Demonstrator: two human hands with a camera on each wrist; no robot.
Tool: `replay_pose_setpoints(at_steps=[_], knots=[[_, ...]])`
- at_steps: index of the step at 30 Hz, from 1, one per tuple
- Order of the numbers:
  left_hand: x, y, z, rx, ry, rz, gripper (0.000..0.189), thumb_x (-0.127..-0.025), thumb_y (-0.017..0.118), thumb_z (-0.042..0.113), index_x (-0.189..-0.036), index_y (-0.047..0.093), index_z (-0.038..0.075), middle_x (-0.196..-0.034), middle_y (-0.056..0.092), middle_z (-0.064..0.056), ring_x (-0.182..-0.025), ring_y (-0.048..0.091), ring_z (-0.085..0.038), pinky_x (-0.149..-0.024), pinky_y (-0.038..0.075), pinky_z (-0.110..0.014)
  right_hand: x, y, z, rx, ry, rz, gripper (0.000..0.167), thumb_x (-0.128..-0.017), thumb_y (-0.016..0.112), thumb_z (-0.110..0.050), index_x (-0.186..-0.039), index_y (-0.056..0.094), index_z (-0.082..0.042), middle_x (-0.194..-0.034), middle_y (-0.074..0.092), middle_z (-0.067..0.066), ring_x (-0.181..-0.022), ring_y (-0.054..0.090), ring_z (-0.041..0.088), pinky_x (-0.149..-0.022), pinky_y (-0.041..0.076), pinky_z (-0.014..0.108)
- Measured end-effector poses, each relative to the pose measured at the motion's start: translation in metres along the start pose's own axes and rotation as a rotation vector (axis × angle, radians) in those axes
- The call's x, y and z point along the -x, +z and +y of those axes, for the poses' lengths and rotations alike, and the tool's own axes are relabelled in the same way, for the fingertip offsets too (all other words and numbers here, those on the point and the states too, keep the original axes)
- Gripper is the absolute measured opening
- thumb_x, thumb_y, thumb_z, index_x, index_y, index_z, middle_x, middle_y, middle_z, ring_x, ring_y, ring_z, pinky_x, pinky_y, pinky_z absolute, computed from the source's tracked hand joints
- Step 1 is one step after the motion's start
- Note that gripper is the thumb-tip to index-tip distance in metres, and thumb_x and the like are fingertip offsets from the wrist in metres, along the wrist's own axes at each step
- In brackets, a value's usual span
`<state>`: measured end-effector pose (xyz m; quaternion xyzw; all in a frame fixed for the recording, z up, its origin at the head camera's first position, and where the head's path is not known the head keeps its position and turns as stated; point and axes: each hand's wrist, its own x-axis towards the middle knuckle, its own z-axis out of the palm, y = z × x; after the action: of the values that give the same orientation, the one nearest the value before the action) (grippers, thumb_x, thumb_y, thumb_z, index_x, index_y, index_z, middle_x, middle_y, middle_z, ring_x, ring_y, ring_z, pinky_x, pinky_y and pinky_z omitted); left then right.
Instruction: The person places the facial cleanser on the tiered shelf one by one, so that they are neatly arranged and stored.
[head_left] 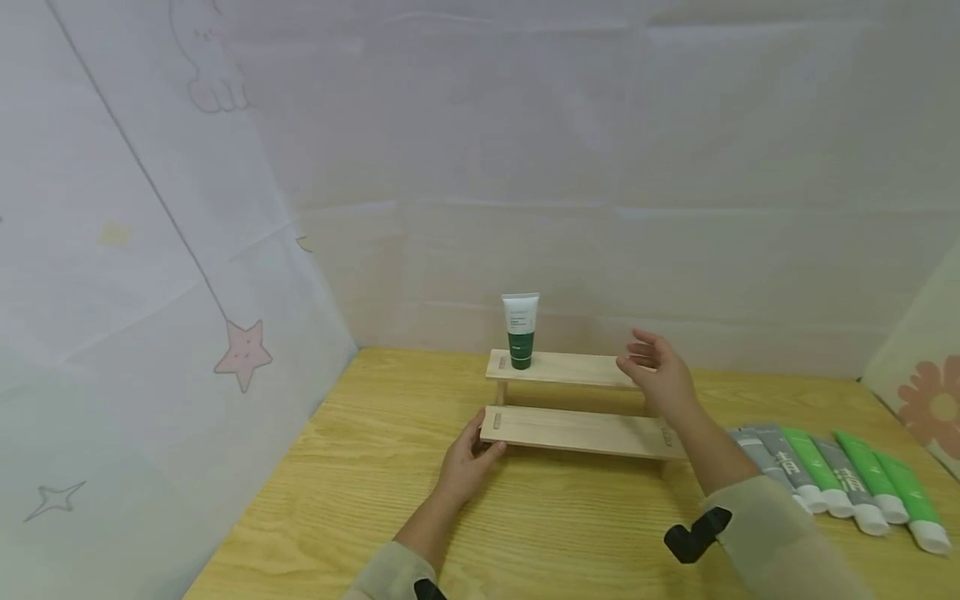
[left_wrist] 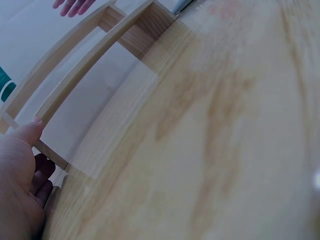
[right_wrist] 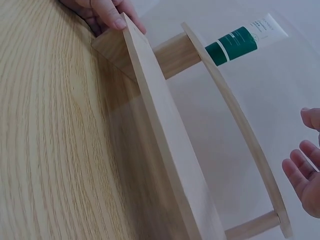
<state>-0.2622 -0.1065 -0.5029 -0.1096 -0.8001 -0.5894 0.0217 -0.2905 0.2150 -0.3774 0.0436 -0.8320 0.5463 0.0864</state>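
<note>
A two-step wooden display rack (head_left: 582, 429) stands on the table. On the left end of its upper step, a white and green squeeze tube (head_left: 521, 332) stands upright on its dark green cap. My left hand (head_left: 467, 468) grips the left end of the lower step, thumb at the front edge; the left wrist view shows this thumb (left_wrist: 31, 131) on the wood and the fingers curled below. Beside the right end of the upper step, my right hand (head_left: 660, 375) hovers with loosely bent fingers and nothing in them. In the right wrist view that hand (right_wrist: 307, 172) appears apart from the rack.
Several grey and green tubes (head_left: 810, 460) with white caps lie in a row on the wooden table (head_left: 570, 533), right of the rack. A pale cloth backdrop (head_left: 480, 167) with printed figures rises behind and at both sides. A black strap piece (head_left: 697, 535) hangs at the right sleeve.
</note>
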Motion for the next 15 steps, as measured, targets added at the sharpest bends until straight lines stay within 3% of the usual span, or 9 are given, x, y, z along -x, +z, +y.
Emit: replay_pose_setpoints(at_steps=[3, 10, 15], knots=[[0.000, 0.001, 0.000, 0.006, 0.018, 0.004, 0.076, -0.095, 0.065, 0.027, -0.154, 0.024, 0.003, -0.154, 0.037, -0.020, -0.137, 0.043, -0.040, -0.110, 0.039, -0.055, 0.004, -0.008, 0.004, 0.016, -0.011, 0.003, 0.069, -0.095, 0.063, -0.040, -0.151, 0.034, -0.011, -0.145, 0.049, 0.018, -0.130, 0.050, 0.035, -0.083, 0.049, 0.011], [-0.001, 0.001, 0.000, 0.017, 0.012, 0.018, 0.075, -0.094, 0.067, 0.025, -0.154, 0.026, 0.004, -0.153, 0.039, -0.019, -0.137, 0.044, -0.039, -0.110, 0.040, -0.054, 0.015, -0.030, 0.009, 0.066, -0.016, 0.024, 0.072, -0.096, 0.060, -0.043, -0.152, 0.032, -0.009, -0.144, 0.049, 0.019, -0.129, 0.048, 0.035, -0.079, 0.045, 0.006], [-0.002, 0.000, -0.001, 0.005, 0.002, 0.017, 0.075, -0.094, 0.066, 0.027, -0.154, 0.026, 0.006, -0.154, 0.038, -0.019, -0.139, 0.042, -0.039, -0.112, 0.037, -0.054, 0.021, -0.045, 0.016, 0.087, 0.003, 0.050, 0.073, -0.096, 0.059, -0.044, -0.152, 0.031, -0.007, -0.144, 0.047, 0.020, -0.125, 0.049, 0.028, -0.077, 0.044, 0.005]])
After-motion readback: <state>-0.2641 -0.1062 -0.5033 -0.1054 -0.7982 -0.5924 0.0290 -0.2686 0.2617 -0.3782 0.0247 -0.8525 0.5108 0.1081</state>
